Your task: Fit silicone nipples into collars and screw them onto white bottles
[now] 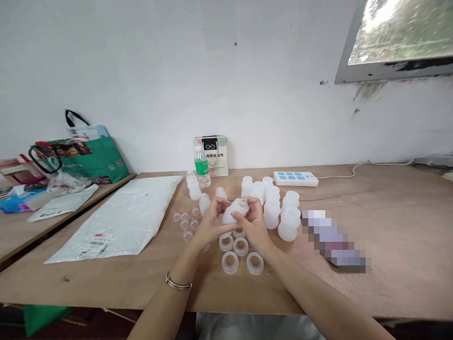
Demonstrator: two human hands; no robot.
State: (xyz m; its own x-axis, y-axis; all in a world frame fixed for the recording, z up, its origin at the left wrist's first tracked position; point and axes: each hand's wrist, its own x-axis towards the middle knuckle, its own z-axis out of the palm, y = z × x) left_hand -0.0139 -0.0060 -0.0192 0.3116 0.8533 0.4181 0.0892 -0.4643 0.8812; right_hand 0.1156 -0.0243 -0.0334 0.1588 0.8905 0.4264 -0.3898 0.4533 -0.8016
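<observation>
Both hands meet above the middle of the wooden table (389, 226). My left hand (211, 222) cups a translucent white silicone bottle piece (231, 211) from the left. My right hand (253, 222) grips the same piece from the right, fingertips at its small clear top end. Below the hands lie several translucent rings (230, 262). A group of white silicone bottle bodies (279, 208) stands just right of the hands. Small clear caps (186, 222) lie to the left. A silver bracelet sits on my left wrist.
A flat white plastic mailer bag (123, 219) lies at left. A water bottle (202, 166) and a small paper bag (212, 153) stand by the wall. A white power strip (295, 178) lies at the back right. A green bag (92, 158) rests on the side table.
</observation>
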